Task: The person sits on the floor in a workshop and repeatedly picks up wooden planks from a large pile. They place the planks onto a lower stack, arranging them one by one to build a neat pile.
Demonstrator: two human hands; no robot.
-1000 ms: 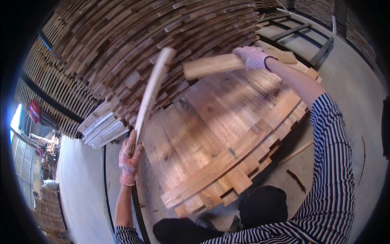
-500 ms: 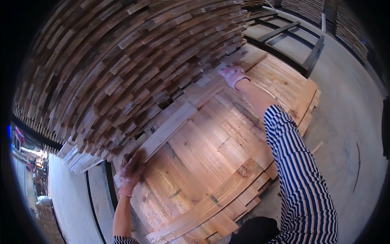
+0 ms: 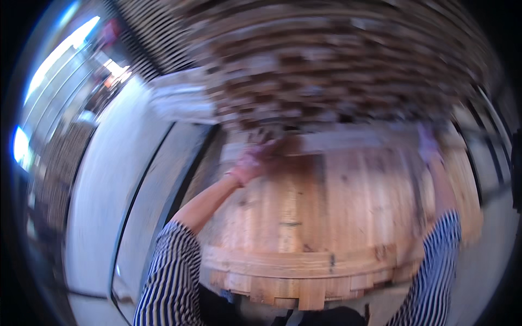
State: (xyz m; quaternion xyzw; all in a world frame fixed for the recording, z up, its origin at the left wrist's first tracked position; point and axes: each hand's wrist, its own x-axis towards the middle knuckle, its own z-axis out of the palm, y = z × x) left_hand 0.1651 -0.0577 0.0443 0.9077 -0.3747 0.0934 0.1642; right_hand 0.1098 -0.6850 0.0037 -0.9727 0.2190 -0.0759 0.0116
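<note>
A wide layer of pale wooden boards (image 3: pixel 353 201) lies in front of me, set side by side. Across its far edge runs a crosswise board (image 3: pixel 348 140); another crosswise board (image 3: pixel 304 264) lies along the near edge. My left hand (image 3: pixel 254 162), in a pinkish glove, is at the left part of the far board, its fingers stretched forward and apart, though blurred. At the far right, my right hand (image 3: pixel 429 145), gloved too, reaches to the same board's right part. Motion smears its fingers, so its grip cannot be made out.
A tall stack of boards (image 3: pixel 326 70) rises right behind the layer. Left of it sit whitish boards (image 3: pixel 182 96). Dark metal rails (image 3: pixel 187 174) run along the floor on the left, and more dark frame bars (image 3: pixel 484 146) stand at the right.
My view has swung left, so the layer and stack now appear squarer and further right. Both hands remain by the far crosswise board; my left hand shows more of its forearm and striped sleeve.
</note>
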